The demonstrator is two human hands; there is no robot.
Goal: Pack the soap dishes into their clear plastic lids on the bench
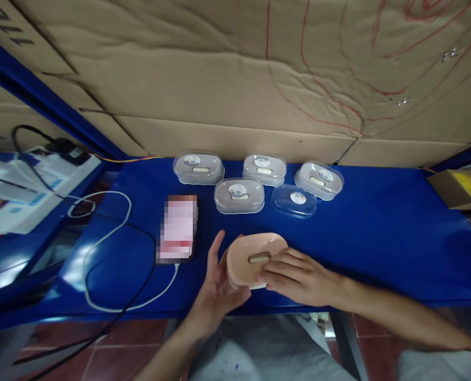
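Observation:
A peach oval plastic box [241,254], which looks like a soap box, is held over the front of the blue table. Its top has a short, pale-centred slot. My left hand [219,283] is closed around the box's left side, thumb at the near edge and index finger raised. Across the right part of the top lie the bent fingers of my right hand [294,275], close to the slot; whether they pinch something small is hidden. Behind it, a loose clear lid [294,201] with a round sticker rests on the table.
Several greyish boxes with clear lids [239,197] stand along the back, before a cardboard wall [219,90]. A phone [177,227] with a white cable [128,308] lies left of my hands. Power strips [40,190] are at far left, a cardboard box [457,188] at far right.

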